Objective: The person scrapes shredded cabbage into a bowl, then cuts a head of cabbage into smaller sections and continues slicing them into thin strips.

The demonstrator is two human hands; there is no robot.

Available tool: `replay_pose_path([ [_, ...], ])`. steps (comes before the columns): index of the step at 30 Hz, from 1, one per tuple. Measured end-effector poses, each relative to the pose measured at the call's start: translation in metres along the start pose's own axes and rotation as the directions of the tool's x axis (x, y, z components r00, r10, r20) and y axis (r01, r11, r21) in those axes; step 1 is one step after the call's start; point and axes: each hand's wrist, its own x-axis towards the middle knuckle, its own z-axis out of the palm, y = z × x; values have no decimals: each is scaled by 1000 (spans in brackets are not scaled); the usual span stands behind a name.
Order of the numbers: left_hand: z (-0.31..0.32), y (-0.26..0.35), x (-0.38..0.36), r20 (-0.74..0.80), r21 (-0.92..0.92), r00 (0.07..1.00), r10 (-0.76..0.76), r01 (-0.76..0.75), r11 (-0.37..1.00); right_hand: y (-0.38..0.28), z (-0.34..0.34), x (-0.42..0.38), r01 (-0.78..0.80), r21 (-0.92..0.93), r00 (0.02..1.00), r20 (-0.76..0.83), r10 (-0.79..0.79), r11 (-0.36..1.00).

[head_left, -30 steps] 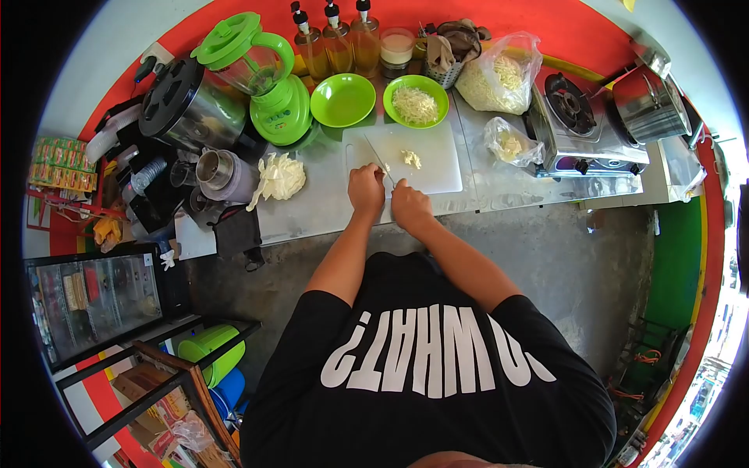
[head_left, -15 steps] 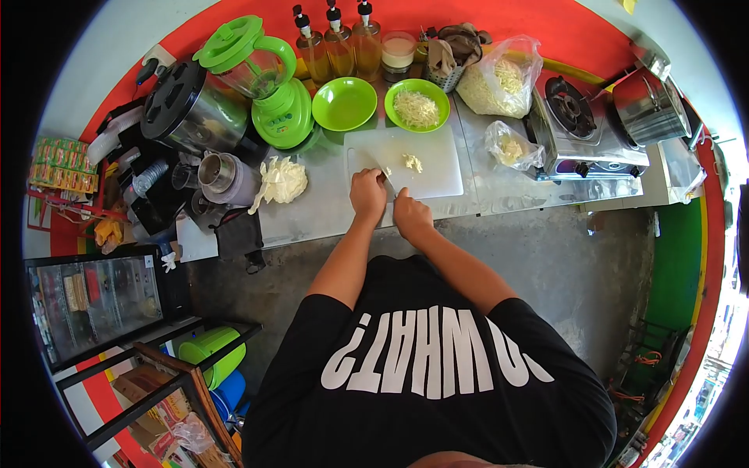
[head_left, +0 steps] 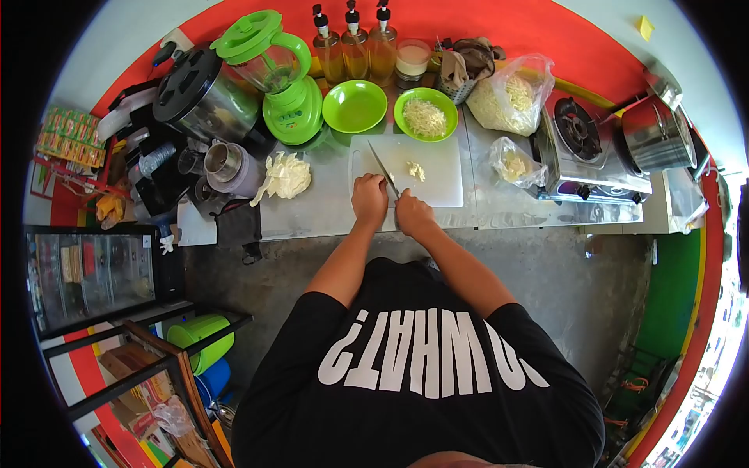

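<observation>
A white cutting board (head_left: 445, 191) lies on the metal counter. My right hand (head_left: 413, 214) is closed round the handle of a knife (head_left: 381, 164), whose blade points away to the upper left over the board. Beside the blade, at the board's near left part, my left hand (head_left: 370, 199) is closed, with a small pale piece partly showing at its fingertips. A little pile of chopped pale pieces (head_left: 416, 171) sits on the board to the right of the blade. Behind the board stand an empty green bowl (head_left: 355, 108) and a green bowl of pale shreds (head_left: 425, 115).
Left of the board are a cabbage piece (head_left: 285, 178), a green blender (head_left: 292, 113) and a metal cup (head_left: 224, 162). Pump bottles (head_left: 355, 54) stand at the back. To the right are bags of shreds (head_left: 507, 105), a small bag (head_left: 515, 166) and a stove (head_left: 593, 175).
The camera view has shifted slightly. The knife blade now shows longer and reaches farther up over the board. Both hands keep their closed grips near the board's front edge.
</observation>
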Motion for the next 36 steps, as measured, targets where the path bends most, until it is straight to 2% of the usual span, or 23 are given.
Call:
replay_pose_path([
  [6, 3, 4, -3, 12, 51, 1000, -17, 16, 999, -4, -8, -6, 49, -65, 997, 57, -45, 997],
  [13, 9, 13, -8, -97, 28, 992, -80, 83, 996, 9, -14, 5, 108, -30, 988, 117, -104, 994],
  [15, 9, 19, -12, -113, 16, 987, -117, 120, 993, 10, -21, 10, 196, -58, 975, 123, -187, 979],
  [19, 9, 23, -11, -137, 3, 974, -182, 184, 983, 11, -25, 8, 274, -83, 957, 116, -264, 958],
  [22, 14, 20, -10, -146, 7, 970, -192, 195, 981, 17, -13, 6, 246, -115, 964, 134, -230, 963],
  [24, 15, 18, -8, -147, 7, 969, -199, 202, 979, 18, -8, 10, 149, -55, 980, 139, -141, 987],
  [28, 15, 16, -8, -131, -6, 970, -204, 205, 979, 14, -12, 22, 159, -64, 979, 136, -150, 985],
  [30, 13, 15, -9, -118, 8, 977, -178, 180, 984, 11, -18, 27, 223, -98, 968, 139, -209, 970],
  [32, 12, 14, -8, -75, 56, 980, -186, 190, 980, 9, -24, 21, 204, -87, 972, 141, -190, 975],
  [36, 7, 17, -8, -55, 32, 981, -186, 188, 982, 15, -17, 12, 152, -74, 977, 162, -138, 986],
])
